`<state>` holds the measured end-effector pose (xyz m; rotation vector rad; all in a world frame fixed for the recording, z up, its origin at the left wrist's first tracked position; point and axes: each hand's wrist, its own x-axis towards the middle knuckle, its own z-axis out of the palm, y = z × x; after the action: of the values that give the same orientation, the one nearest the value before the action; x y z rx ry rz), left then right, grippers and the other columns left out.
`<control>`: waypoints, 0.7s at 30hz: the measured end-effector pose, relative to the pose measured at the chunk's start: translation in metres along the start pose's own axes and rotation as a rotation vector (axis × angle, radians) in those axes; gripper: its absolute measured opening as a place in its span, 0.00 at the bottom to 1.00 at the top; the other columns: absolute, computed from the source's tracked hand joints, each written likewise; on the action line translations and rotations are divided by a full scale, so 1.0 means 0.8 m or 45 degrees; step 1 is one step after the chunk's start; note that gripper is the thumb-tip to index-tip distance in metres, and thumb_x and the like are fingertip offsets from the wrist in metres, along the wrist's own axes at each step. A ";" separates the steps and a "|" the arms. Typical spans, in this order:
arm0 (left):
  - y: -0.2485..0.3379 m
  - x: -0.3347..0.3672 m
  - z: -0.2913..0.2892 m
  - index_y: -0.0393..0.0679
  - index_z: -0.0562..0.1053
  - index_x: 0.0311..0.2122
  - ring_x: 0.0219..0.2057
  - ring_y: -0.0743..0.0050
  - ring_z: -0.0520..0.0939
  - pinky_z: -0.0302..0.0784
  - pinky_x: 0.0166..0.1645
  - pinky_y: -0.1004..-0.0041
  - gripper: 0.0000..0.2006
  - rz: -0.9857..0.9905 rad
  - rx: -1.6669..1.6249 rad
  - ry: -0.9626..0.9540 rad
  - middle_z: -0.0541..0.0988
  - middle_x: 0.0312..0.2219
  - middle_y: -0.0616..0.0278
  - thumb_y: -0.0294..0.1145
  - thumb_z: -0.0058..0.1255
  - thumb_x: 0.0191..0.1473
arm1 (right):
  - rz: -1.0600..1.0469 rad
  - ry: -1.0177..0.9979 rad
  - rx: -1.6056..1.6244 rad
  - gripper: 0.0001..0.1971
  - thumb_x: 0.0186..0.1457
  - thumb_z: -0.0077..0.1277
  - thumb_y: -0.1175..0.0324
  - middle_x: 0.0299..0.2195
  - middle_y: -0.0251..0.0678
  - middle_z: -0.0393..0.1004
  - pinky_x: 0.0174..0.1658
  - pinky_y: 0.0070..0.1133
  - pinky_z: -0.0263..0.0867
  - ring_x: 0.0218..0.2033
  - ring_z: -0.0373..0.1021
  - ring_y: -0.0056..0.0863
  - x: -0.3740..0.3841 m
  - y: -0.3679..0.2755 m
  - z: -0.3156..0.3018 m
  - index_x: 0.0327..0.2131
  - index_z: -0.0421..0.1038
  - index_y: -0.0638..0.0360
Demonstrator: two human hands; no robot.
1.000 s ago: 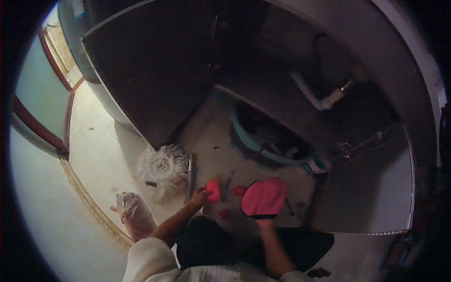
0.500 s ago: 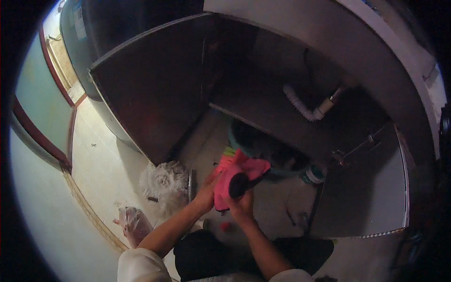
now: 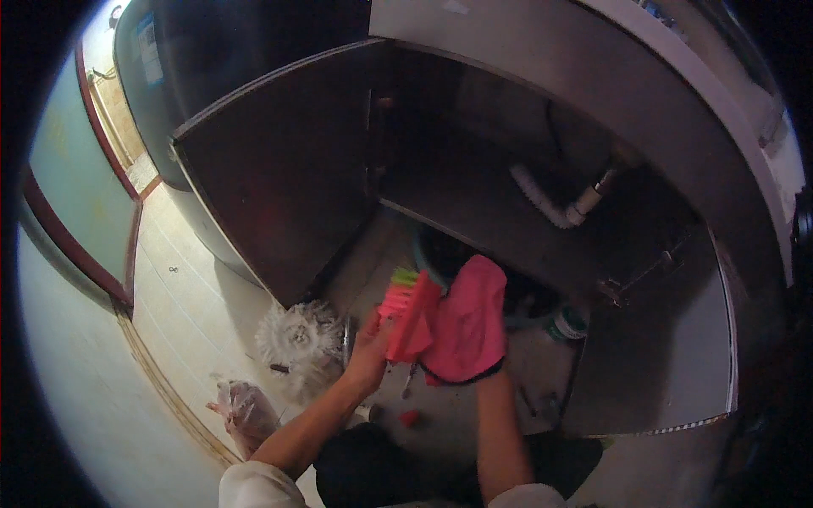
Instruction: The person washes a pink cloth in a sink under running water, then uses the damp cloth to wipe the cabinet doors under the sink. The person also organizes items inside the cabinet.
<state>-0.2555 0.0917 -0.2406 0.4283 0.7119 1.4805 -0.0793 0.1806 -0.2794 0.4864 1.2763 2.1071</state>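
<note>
In my left hand (image 3: 369, 351) I grip a red-pink scrub brush (image 3: 412, 326), its pink and green bristles turned up and to the left. Beside it, a pink cloth piece with a dark edge (image 3: 468, 317) covers my right hand, so those fingers are hidden. Only my right wrist (image 3: 494, 388) shows below the dark edge. Whether the cloth is a mitt around the hand or just draped over it, I cannot tell. Brush and cloth are side by side, close together. Below them on the floor lies a small red object (image 3: 410, 417).
An open under-sink cabinet (image 3: 508, 190) with a drain hose (image 3: 539, 195) is ahead, its doors (image 3: 279, 169) swung out. A basin (image 3: 423, 254) sits below it, near a green-and-white tub (image 3: 567, 323). A white mop head (image 3: 301, 332) and plastic bag (image 3: 246, 415) lie left.
My hands have moved apart. The brush has come into fuller view at left, and the pink cloth has shifted right and spread over my right hand, with its dark opening turned from view.
</note>
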 end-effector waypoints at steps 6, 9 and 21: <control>0.030 0.015 0.021 0.39 0.64 0.44 0.31 0.77 0.72 0.69 0.37 0.76 0.17 0.563 0.870 0.198 0.74 0.32 0.63 0.36 0.47 0.52 | 1.215 0.212 3.001 0.18 0.45 0.51 0.68 0.43 0.41 0.65 0.47 0.25 0.59 0.45 0.62 0.34 -0.012 0.116 -0.056 0.41 0.64 0.63; 0.043 0.028 0.020 0.40 0.64 0.43 0.31 0.77 0.73 0.69 0.37 0.77 0.16 0.618 1.049 0.266 0.74 0.34 0.63 0.38 0.46 0.52 | 1.165 0.282 3.464 0.17 0.45 0.51 0.68 0.42 0.43 0.66 0.47 0.25 0.59 0.44 0.63 0.35 -0.036 0.101 -0.072 0.40 0.65 0.64; 0.016 0.015 0.013 0.48 0.59 0.53 0.46 0.70 0.70 0.68 0.47 0.70 0.25 -0.289 -0.268 -0.245 0.67 0.48 0.67 0.46 0.43 0.52 | 2.221 -0.228 5.389 0.27 0.50 0.49 0.65 0.48 0.35 0.63 0.52 0.29 0.55 0.50 0.60 0.31 -0.013 0.107 -0.022 0.53 0.54 0.58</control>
<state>-0.2592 0.1064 -0.2267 0.3122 0.4313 1.2647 -0.1094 0.1332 -0.2119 -0.6062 -0.4115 1.8451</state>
